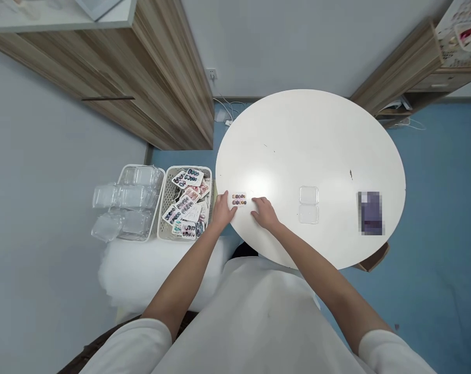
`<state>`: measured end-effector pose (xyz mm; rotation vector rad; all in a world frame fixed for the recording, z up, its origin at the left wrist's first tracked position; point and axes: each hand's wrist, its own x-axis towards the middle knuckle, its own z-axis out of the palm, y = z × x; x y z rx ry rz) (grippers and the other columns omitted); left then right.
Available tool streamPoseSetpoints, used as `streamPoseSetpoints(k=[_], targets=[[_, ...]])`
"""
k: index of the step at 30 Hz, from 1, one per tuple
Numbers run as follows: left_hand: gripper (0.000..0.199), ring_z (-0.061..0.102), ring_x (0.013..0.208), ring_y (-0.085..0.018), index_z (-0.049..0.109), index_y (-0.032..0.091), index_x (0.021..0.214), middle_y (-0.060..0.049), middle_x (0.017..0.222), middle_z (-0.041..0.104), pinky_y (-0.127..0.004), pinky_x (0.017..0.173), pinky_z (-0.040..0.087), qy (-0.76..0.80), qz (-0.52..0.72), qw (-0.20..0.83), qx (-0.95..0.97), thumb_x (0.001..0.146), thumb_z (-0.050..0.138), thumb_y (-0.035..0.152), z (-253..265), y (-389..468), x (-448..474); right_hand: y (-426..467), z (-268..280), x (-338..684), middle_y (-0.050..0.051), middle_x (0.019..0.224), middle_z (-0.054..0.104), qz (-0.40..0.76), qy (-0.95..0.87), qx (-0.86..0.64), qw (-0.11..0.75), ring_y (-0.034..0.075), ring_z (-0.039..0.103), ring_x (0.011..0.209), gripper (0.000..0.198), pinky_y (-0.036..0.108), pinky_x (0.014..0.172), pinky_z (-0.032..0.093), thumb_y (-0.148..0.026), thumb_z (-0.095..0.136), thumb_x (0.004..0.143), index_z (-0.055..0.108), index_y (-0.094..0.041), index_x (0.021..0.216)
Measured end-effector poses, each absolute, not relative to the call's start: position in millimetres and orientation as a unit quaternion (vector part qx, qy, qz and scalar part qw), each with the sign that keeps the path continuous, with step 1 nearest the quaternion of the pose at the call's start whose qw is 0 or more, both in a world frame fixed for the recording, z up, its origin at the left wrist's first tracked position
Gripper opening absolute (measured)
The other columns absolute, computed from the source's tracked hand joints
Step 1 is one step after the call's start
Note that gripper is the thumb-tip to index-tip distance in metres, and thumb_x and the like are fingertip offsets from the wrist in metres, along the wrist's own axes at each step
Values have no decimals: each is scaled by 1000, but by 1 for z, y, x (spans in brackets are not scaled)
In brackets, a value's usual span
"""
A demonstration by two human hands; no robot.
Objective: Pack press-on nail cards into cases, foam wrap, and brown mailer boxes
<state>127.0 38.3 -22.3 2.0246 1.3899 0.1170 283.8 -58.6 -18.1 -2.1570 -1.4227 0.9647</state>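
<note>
A white card of press-on nails (239, 199), with two rows of purple and orange nails, is at the left edge of the round table. My left hand (221, 212) grips it at the left side, the thumb by its lower corner and the fingers along its edge. Just right of the card, my right hand (265, 213) is over the tabletop with fingers apart and nothing in them. Farther right lies a clear plastic case (309, 214), its two halves unfolded.
White table (309, 135) in front of me. Left of it stand a white basket (161, 218) of nail cards and another basket (123, 175) heaped with clear cases. A blurred dark purple object (371, 213) lies at the table's right. A wooden cabinet (173, 78) rises at back left.
</note>
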Motion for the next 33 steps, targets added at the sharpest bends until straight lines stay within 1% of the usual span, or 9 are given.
streamPoseSetpoints(k=[3, 8, 11, 16, 20, 25, 29, 33], targets=[[70, 49, 104, -27, 32, 18, 129, -13, 114, 43, -37, 85, 40, 522, 19, 337, 783, 67, 62, 27, -25, 42, 131, -41, -22, 273, 9, 113, 47, 328, -503, -785, 155, 23, 42, 105, 47, 35, 85, 37, -22, 53, 75, 42, -21, 121], [61, 50, 101, -25, 39, 19, 124, -11, 110, 45, -33, 82, 40, 516, 7, 335, 788, 68, 62, 25, -26, 43, 133, -28, -26, 265, 9, 111, 48, 305, -472, -818, 122, 25, 43, 102, 50, 38, 83, 34, -27, 56, 75, 40, -24, 122], [58, 50, 100, -24, 41, 19, 122, -10, 109, 47, -33, 82, 39, 519, 11, 337, 785, 67, 62, 22, -25, 43, 134, -25, -26, 263, 9, 110, 48, 299, -460, -829, 111, 25, 42, 102, 51, 39, 83, 32, -25, 56, 75, 39, -25, 123], [55, 51, 96, -24, 41, 18, 120, -9, 102, 52, -36, 81, 40, 511, 40, 342, 788, 68, 59, 18, -26, 39, 133, -24, -25, 257, 9, 111, 49, 290, -451, -838, 104, 25, 43, 101, 47, 39, 83, 31, -21, 56, 74, 42, -26, 119], [56, 51, 93, -23, 41, 18, 121, -9, 101, 51, -36, 80, 42, 509, 71, 349, 783, 67, 59, 17, -28, 32, 135, -28, -23, 256, 9, 113, 49, 290, -449, -836, 120, 25, 42, 103, 49, 39, 85, 31, -18, 53, 75, 40, -24, 121], [60, 51, 87, -19, 38, 19, 124, -6, 99, 49, -34, 81, 43, 481, 102, 389, 779, 67, 58, 16, -23, 19, 148, -47, -16, 274, 9, 115, 48, 335, -452, -809, 169, 25, 42, 105, 61, 38, 85, 35, -22, 51, 76, 26, -23, 132], [62, 51, 87, -17, 36, 20, 126, -6, 99, 49, -33, 82, 43, 447, 103, 416, 785, 68, 58, 15, -14, 1, 168, -76, -9, 301, 10, 115, 47, 336, -467, -792, 204, 25, 42, 107, 67, 39, 86, 37, -20, 49, 76, 19, -22, 135], [63, 51, 86, -17, 35, 23, 127, -5, 99, 48, -34, 82, 44, 416, 103, 429, 795, 69, 59, 16, -7, -29, 195, -116, -3, 332, 8, 115, 46, 335, -473, -780, 234, 24, 41, 109, 69, 41, 88, 38, -19, 48, 76, 16, -25, 137]])
